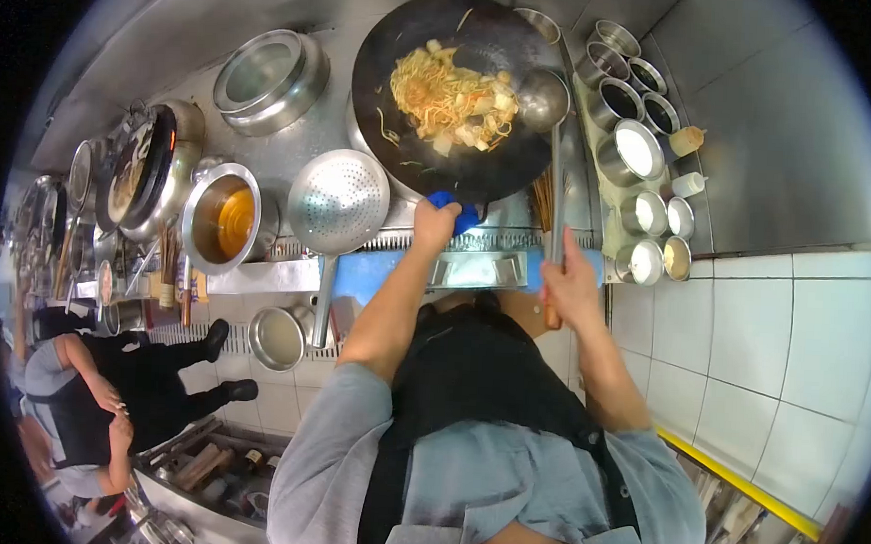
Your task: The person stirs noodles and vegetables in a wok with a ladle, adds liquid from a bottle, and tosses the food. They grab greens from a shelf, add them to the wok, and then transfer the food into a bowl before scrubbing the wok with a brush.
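Noodles, golden and tangled with pale chunks (453, 103), in a round black wok (514, 37)

I see the wok at twelve o'clock in my view, the noodles near its centre. At its six o'clock rim, the left hand (437, 225) pinches a bright blue cloth (465, 215); I cannot tell what lies beneath. Toward five o'clock from the wok, the right hand (573, 283) is wrapped around the handle of a long grey metal ladle with a wooden end (557, 195), whose bowl is at the wok's three o'clock side. Between seven and eight, I see a round silver perforated strainer (339, 200).
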Tool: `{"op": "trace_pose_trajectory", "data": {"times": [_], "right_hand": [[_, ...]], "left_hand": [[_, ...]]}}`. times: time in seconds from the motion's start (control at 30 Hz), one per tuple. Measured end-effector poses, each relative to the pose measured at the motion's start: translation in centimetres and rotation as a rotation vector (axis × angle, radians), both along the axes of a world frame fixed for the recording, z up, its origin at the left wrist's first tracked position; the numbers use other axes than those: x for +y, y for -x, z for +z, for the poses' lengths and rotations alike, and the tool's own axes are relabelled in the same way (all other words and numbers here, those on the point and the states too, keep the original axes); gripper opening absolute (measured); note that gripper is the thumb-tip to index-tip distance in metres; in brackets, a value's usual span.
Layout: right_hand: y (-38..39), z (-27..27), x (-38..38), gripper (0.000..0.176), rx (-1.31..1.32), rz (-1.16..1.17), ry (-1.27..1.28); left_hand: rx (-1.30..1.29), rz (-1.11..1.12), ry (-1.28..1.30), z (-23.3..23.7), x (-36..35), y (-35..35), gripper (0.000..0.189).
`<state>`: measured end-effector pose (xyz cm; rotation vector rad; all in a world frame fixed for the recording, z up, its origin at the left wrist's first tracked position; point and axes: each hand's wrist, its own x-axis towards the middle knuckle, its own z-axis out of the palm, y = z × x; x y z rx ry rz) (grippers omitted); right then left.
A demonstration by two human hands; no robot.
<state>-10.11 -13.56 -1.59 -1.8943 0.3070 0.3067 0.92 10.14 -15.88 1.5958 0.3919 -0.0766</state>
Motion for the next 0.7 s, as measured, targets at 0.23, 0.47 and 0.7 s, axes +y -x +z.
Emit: {"op": "trace_pose_trajectory", "data": {"times": [0.23,0.47,0.7], "right_hand": [[2.2,4.8,4.2,0.068,0.203,0.188,-0.727],[1.1,4.1,-3.8,0.063,0.508,0.219,-1.127],[-5.0,-0.6,-9.2,0.054,0.624,0.447,-0.74]], "left_hand": [[0.121,-0.003,0.162,7.8,-1.3,3.4,0.007],[0.315,0.1,0.63,6.9,-2.0,8.8,0.016],[0.334,0.191,0.812,7.9,-6.4,9.4,0.022]]}}
